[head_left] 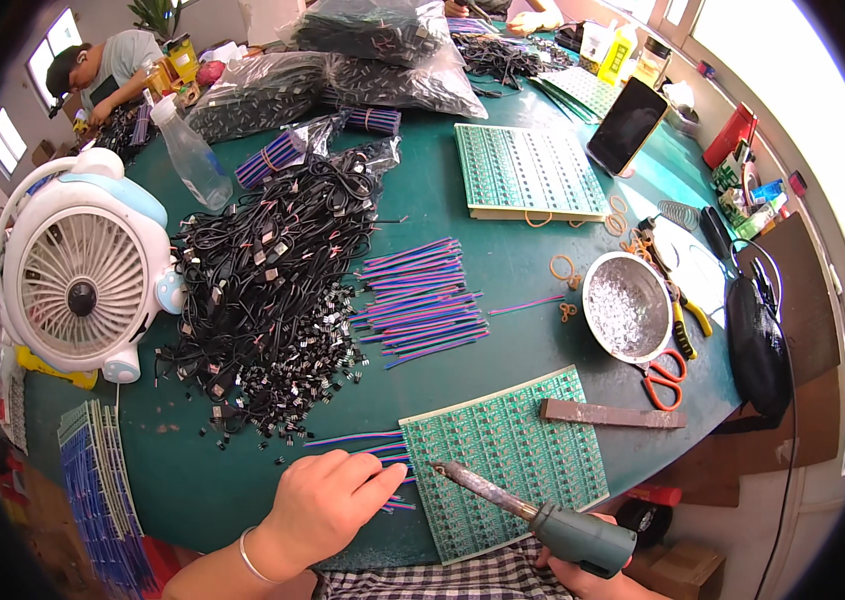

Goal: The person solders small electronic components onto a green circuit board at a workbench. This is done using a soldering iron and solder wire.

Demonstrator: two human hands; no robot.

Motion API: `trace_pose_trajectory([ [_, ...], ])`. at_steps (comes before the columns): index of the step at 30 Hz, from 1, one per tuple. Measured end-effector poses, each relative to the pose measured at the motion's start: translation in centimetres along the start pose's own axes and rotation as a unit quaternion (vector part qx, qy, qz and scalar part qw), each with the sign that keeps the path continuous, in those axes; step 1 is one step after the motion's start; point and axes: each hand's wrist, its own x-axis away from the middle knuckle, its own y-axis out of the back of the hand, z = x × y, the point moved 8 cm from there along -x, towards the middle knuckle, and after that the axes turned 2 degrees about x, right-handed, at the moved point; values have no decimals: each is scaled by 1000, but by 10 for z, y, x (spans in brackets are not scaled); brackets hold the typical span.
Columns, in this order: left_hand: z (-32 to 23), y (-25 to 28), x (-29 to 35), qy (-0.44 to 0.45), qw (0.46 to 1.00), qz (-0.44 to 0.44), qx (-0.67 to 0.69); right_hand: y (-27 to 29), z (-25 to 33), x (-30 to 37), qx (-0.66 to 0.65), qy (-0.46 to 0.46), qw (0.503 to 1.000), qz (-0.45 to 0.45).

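Note:
My left hand (328,505), a bracelet at its wrist, is closed in a pinch at the left edge of a green circuit board panel (513,470). Thin multicoloured wires (358,438) stick out leftward from that edge, and one seems to run into my fingertips, though the fingers partly hide it. My right hand (588,577) is wrapped around the green handle of a soldering iron (583,540). The iron's tip points left over the panel, close to my left fingertips. Across the panel's upper right lies a brown bar (613,413).
Bundled coloured wires (423,300) lie beyond the panel, beside heaped black cables (268,270). A fan (83,290) stands left. Rightward are a metal bowl (628,308), scissors (665,380) and a phone (629,125). Stacked panels (528,172) and bagged cables (393,80) sit farther back.

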Motion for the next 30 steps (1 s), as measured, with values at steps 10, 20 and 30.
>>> trace_pose_trajectory([
  [10,4,-13,1,-34,999,12,17,-3,4,-9,-96,-25,995,0],
  [20,0,-11,2,-42,999,-15,15,-7,2,-7,-67,-28,997,-2],
  [30,-3,-13,3,-56,998,-5,-7,-5,5,-8,-64,-40,997,-10],
])
